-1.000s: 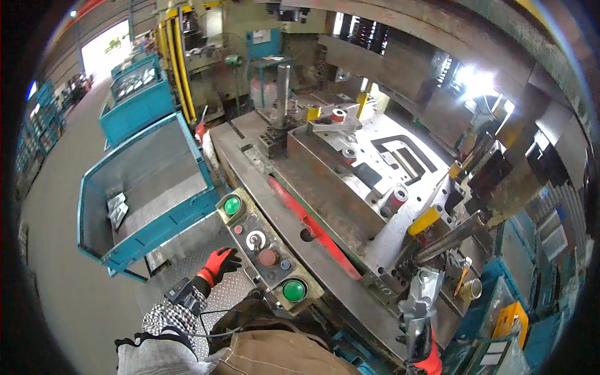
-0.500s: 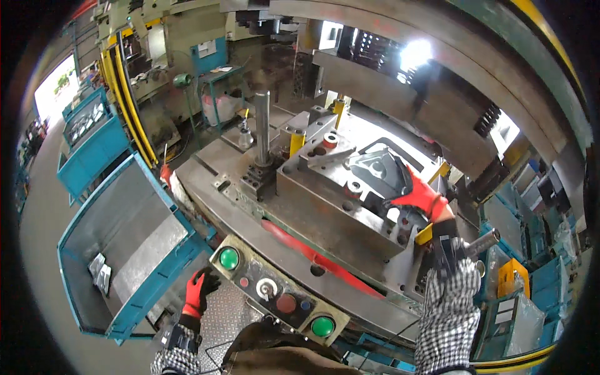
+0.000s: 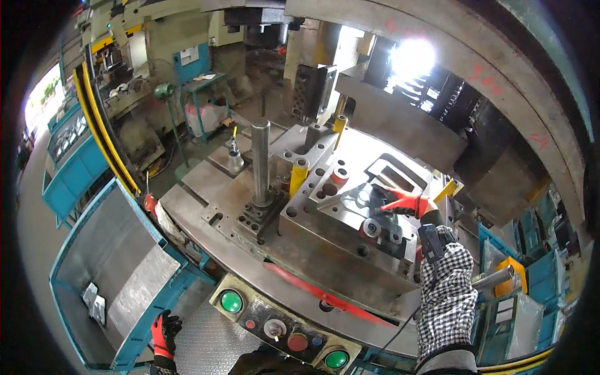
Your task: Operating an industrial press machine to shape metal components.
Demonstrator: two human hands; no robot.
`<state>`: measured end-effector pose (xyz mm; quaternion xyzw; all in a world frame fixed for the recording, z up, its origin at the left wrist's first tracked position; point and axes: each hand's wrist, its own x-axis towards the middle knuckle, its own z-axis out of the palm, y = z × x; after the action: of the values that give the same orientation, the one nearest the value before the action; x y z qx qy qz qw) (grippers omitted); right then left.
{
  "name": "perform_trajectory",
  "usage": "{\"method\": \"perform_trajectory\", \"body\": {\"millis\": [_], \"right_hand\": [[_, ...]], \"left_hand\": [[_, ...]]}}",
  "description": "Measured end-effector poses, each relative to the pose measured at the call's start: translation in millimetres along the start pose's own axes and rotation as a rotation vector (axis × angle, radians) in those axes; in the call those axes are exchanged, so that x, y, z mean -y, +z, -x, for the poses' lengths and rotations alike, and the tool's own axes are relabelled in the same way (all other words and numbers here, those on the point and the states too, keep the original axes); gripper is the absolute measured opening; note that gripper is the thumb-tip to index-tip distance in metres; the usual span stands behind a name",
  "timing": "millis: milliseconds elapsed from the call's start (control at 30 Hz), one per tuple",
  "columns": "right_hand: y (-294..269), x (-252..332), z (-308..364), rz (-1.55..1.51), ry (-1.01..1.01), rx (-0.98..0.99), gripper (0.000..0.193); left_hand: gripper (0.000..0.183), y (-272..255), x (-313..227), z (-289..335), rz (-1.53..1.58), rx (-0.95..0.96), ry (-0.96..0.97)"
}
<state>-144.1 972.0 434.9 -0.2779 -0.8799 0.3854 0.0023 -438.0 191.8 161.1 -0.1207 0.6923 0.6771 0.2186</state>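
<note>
My right hand (image 3: 407, 203), in a red glove with dark fingertips, reaches over the press die (image 3: 340, 234). Its fingers are spread at the right end of a shiny, dark sheet metal part (image 3: 359, 199) that lies on the die's upper face; whether they press on it is hard to see. My left hand (image 3: 164, 334), gloved in red and black, hangs low beside the near corner of a blue bin (image 3: 140, 322). Its fingers are apart and loosely bent, with nothing in them.
A control box (image 3: 284, 325) with two green buttons stands close in front of me. A steel guide post (image 3: 261, 165) rises left of the die, and yellow posts (image 3: 299, 177) stand at its corners. Metal pieces (image 3: 94, 304) lie in the bin. The press ram (image 3: 406, 119) hangs above.
My right hand has moved inward over the die, its fingers now spread rather than at the part's edge. The part lies flatter. My left hand has dropped lower and left, and the view has shifted.
</note>
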Motion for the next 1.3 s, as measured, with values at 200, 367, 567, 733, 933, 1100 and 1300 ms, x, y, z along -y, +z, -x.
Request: {"method": "perform_trajectory", "body": {"millis": [200,367,567,733,933,1100,1300], "right_hand": [[26.2,4.8,-7.9,-0.009,0.075,-0.138,0.08],[87.5,65.5,19.6,0.601,-0.072,-0.819,0.07],[210.4,70.0,194.6,-0.195,-0.424,0.0,0.04],[388.6,-65.4,363.5,-0.427,0.332,-0.036,0.038],[549.9,-179.1,482.9,-0.579,1.062,-0.681,0.039],[568.6,-171.9,470.4,-0.147,0.928,-0.527,0.063],[517.4,-121.0,395.3,-0.148,0.768,-0.492,0.074]], "left_hand": [[0.046,43.2,-9.9,-25.6,0.015,0.089,-0.029],[0.04,105.4,13.8,-71.4,0.038,0.384,0.123],[0.071,146.6,87.7,-135.7,-0.45,0.402,0.667],[0.089,148.8,125.4,-151.3,-0.659,0.424,0.423],[0.103,156.0,116.5,-149.7,-0.705,0.444,0.486],[0.076,165.3,83.2,-166.3,-0.542,0.609,0.191],[0.04,168.9,57.9,-170.2,-0.707,0.576,-0.125]]}}
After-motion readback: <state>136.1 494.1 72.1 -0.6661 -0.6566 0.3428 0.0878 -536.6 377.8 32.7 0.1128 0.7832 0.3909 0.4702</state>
